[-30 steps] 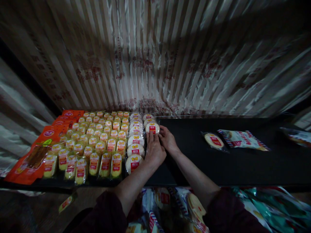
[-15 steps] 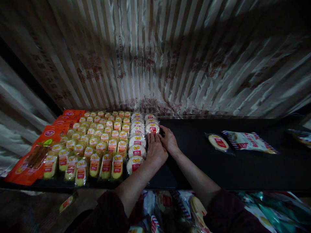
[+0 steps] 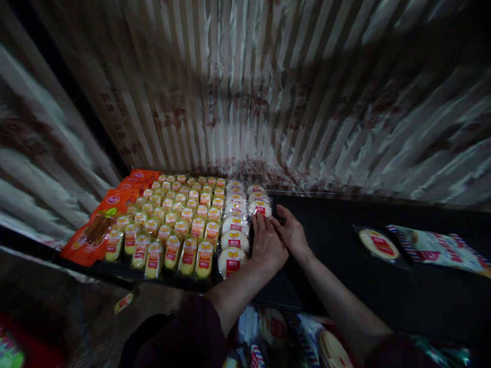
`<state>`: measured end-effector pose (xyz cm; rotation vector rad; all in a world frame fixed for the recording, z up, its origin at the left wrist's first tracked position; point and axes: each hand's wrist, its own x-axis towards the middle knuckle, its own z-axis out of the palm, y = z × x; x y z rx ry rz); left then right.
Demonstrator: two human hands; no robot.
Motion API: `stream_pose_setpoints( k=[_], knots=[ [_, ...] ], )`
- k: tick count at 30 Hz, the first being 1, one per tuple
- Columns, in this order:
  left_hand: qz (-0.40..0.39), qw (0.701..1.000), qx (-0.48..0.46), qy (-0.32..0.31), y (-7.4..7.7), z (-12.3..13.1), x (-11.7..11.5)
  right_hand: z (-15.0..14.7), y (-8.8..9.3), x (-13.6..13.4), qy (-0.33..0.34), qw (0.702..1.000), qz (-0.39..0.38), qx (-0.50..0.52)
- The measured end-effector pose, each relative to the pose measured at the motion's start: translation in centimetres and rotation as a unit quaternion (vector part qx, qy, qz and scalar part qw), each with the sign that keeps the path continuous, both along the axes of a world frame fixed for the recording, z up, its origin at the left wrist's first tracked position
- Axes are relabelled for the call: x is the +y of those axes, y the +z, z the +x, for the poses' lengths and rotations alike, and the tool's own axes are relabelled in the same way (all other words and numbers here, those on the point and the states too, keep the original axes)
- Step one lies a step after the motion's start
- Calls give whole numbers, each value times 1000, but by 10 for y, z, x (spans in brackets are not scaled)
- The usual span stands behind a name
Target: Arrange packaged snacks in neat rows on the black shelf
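Note:
A short column of round wrapped rice crackers (image 3: 258, 197) stands right of a longer column of the same crackers (image 3: 233, 240). My left hand (image 3: 268, 244) has its fingers closed together on the near edge of the front rice cracker packet (image 3: 261, 208), which leans against those behind it. Close to that packet's right edge is my right hand (image 3: 293, 234), with thumb and forefinger apart; the thumb reaches in beside my left fingers. Its other fingers are partly hidden. Rows of small yellow wrapped cakes (image 3: 187, 250) fill the shelf to the left.
Orange snack bags (image 3: 90, 237) lie at the black shelf's (image 3: 330, 286) left end. On the right lie one flat rice cracker packet (image 3: 379, 244) and a blue-and-white striped bag (image 3: 437, 250). More packets (image 3: 274, 327) sit below the front edge. A striped curtain (image 3: 238, 102) hangs behind.
My view has turned left, so the shelf appears shifted to the right. The right forefinger has drawn slightly away from the front packet's edge. My left hand remains on that packet.

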<state>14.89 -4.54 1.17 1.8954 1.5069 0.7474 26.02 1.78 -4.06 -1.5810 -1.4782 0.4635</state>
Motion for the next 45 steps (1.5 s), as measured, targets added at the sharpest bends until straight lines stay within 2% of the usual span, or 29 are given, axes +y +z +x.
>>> stream_pose_setpoints(
  k=[6,15,21,28,32,34,37,42,45],
  knots=[
    [3,999,-22,-38,18,-2,-24,5,10,-29,2,1000,-18,23],
    [5,998,-46,-50,38,-17,-92,-12,34,-107,29,999,-6,45],
    [37,998,-22,-49,50,-37,-141,-39,54,-159,31,996,-2,86],
    [14,999,-30,-33,48,-63,-220,-70,58,-245,23,994,-31,105],
    [-20,998,-44,-28,44,-65,-251,-74,58,-278,12,994,-39,105],
    [-40,998,-52,-23,41,-61,-256,-70,59,-284,7,994,-42,102],
    [-77,995,-57,-30,32,-51,-252,-59,54,-283,-7,995,-54,85],
    [-163,981,-76,-74,12,-38,-229,-39,25,-270,-56,991,-69,104],
    [-179,976,-81,-90,12,-38,-215,-35,18,-259,-58,984,-99,136]
  ],
)
